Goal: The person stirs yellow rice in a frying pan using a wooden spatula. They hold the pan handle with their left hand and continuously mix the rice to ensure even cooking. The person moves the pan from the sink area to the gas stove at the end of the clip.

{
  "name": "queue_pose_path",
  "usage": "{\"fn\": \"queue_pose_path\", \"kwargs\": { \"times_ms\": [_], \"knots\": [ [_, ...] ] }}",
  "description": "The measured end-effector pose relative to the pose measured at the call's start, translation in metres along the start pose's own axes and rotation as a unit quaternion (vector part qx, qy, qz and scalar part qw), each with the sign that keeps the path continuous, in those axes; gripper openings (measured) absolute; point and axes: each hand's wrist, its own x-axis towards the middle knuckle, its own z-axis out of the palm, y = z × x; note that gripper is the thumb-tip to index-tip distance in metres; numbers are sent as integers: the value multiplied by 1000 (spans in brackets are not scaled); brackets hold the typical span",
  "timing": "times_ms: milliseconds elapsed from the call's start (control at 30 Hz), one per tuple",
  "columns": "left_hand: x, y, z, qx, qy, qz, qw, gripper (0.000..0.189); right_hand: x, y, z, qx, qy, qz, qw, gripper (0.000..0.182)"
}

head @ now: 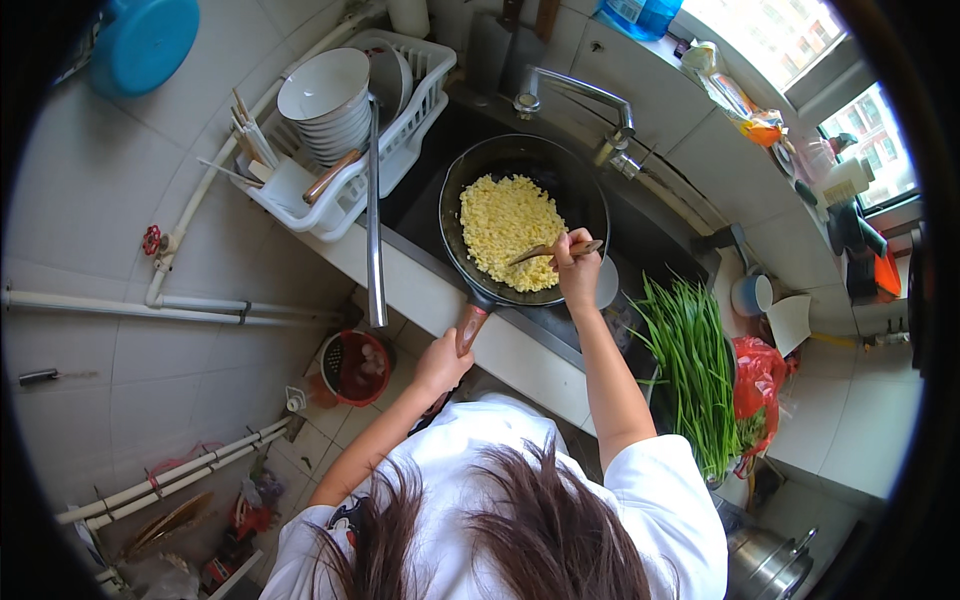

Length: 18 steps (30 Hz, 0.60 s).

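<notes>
A dark frying pan [585,180] sits over the sink, with yellow crumbled food, apparently scrambled egg [506,225], spread across its near left side. My left hand [441,364] is closed around the pan's brown handle [471,328]. In my right hand [576,262] is a wooden spatula [534,255], its tip touching the food. My right fist hangs over the pan's right rim. Just right of that wrist, a pale round dish [607,283] shows partly from under the pan. Long green Chinese chives [690,367] lie in a heap right of my right forearm.
A white dish rack [427,97] with stacked bowls [326,97] stands left of the sink; a metal tube [375,225] sticks out past it. The faucet [577,82] arches behind the pan. A red plastic bag [757,382] lies beyond the chives. A red bin [356,367] stands on the floor.
</notes>
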Motion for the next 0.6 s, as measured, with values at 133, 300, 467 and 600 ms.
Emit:
{"fn": "queue_pose_path", "kwargs": {
  "times_ms": [133,300,467,600],
  "knots": [
    [3,-8,4,17,20,27,999,23,0,-25,-11,11,46,-11,999,21],
    [3,2,-1,4,1,9,1000,23,6,0,-23,-5,45,6,999,24],
    [5,-12,8,22,20,42,999,24,4,-2,-28,-48,45,13,998,23],
    [3,-8,3,15,17,30,999,24,6,-35,-26,-41,62,2,997,23]
  ]
}}
